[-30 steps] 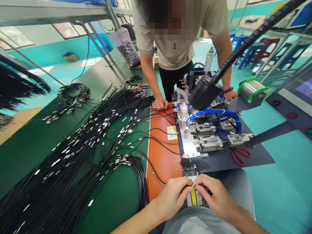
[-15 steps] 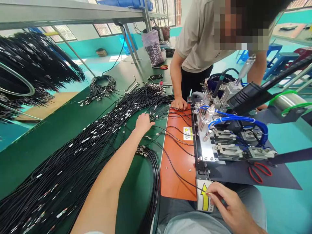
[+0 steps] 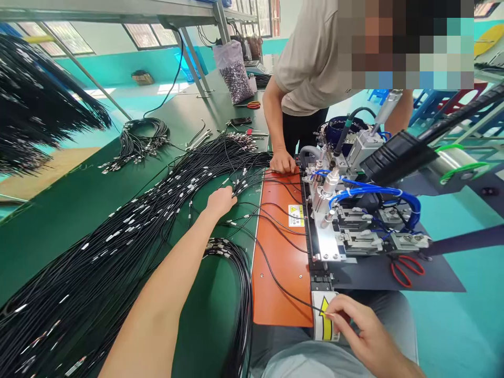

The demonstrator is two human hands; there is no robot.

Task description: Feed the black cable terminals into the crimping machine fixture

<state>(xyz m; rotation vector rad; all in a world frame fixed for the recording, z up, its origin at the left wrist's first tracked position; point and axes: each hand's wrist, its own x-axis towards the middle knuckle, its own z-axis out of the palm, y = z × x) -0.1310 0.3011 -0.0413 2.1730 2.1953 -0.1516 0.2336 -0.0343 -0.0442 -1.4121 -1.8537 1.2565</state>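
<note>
My right hand pinches the stripped end of a thin black cable between thumb and fingertips, over the yellow-arrow label. That cable curves back across the orange panel. My left hand is closed around several black cables whose white-tagged ends fan out beyond the fist; its fingers are partly hidden. Beneath and beside my left arm spreads a large bundle of black cables. Other single cables lie across the orange panel and run to the edge of the machine.
Across the machine leans another person, with one hand at the panel's far end. Red-handled pliers lie right of the machine. A looped cable bunch, a coil and a bag of small metal parts rest on the green table.
The view has turned slightly, so most things sit further left. More cable ends show fanned out past my left fist. My right hand still pinches the same cable.
</note>
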